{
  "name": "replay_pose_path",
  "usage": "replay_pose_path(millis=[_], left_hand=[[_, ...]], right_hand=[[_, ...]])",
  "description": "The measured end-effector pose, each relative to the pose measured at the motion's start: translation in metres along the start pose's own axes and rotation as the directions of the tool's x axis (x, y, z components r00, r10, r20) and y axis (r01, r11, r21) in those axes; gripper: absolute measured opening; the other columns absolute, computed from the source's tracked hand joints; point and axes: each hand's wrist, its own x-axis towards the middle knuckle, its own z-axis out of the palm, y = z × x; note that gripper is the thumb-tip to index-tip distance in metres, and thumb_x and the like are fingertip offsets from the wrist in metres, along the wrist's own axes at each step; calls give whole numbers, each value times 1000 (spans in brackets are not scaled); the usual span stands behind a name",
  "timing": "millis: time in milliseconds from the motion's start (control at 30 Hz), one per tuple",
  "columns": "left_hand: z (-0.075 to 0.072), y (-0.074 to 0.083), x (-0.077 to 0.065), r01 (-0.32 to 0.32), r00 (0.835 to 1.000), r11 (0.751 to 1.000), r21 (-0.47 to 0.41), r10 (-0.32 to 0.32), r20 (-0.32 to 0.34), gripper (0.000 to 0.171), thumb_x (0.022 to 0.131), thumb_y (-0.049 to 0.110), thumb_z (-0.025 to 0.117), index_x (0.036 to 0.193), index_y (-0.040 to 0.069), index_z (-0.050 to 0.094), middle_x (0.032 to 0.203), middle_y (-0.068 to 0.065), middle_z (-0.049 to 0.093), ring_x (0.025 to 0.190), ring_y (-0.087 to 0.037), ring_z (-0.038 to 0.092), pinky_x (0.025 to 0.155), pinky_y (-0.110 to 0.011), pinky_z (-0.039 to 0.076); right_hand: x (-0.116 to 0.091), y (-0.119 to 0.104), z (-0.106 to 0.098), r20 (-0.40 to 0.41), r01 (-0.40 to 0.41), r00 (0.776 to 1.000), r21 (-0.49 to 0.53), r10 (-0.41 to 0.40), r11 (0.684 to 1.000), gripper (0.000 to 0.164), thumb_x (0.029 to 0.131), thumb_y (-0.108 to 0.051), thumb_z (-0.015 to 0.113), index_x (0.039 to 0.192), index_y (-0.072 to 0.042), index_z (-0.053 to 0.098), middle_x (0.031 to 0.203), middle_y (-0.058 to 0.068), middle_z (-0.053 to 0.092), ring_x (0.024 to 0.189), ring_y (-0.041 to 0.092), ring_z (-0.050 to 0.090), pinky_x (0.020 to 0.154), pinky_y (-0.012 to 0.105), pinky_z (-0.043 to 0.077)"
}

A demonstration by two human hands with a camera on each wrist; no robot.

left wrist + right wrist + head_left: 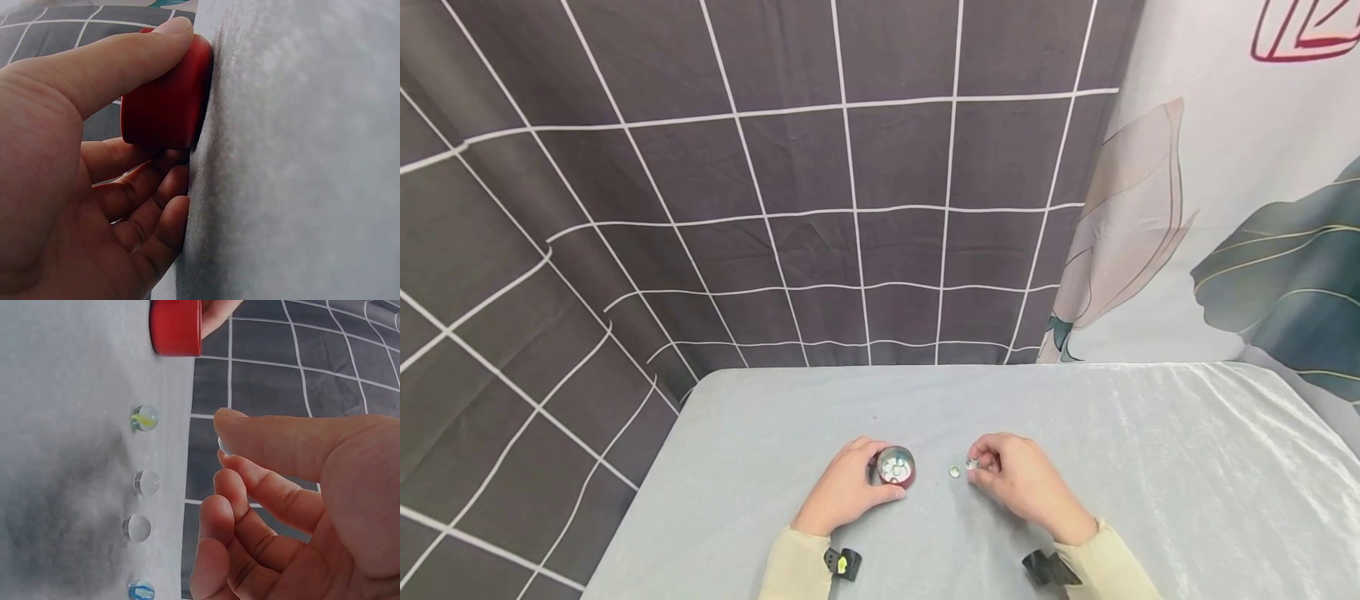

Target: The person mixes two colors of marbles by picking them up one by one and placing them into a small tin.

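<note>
A small round red cup [164,103] with a shiny silvery inside [896,465] stands on the table. My left hand [852,487] holds it from the left side, thumb on the near side and fingers behind. Glass marbles show inside it in the head view. Thumb and index finger of my right hand [1017,475] pinch a clear marble [224,447], mostly hidden by the fingertips, above the cloth. Close by on the table lie a marble with a yellow-green swirl [145,417], two clear marbles [147,482] and a blue-streaked marble [142,590].
A pale grey velvety cloth [760,417] covers the table. Behind and to the left hangs a dark curtain [790,167] with white grid lines. A white curtain with large leaf prints [1150,217] hangs at the back right. Both wrists carry black straps [1051,569].
</note>
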Motion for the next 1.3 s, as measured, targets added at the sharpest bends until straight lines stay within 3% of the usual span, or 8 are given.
replay_pose_path(millis=[1300], left_hand=[[1, -1, 0, -21, 1000, 1000, 10, 21, -14, 59, 77, 40, 86, 122, 8, 67, 107, 4, 64, 102, -14, 59, 93, -38, 49]], right_hand=[[12, -25, 21, 0, 64, 998, 28, -64, 998, 17, 77, -8, 82, 82, -18, 68, 71, -13, 55, 64, 1, 48, 61, 23, 44]])
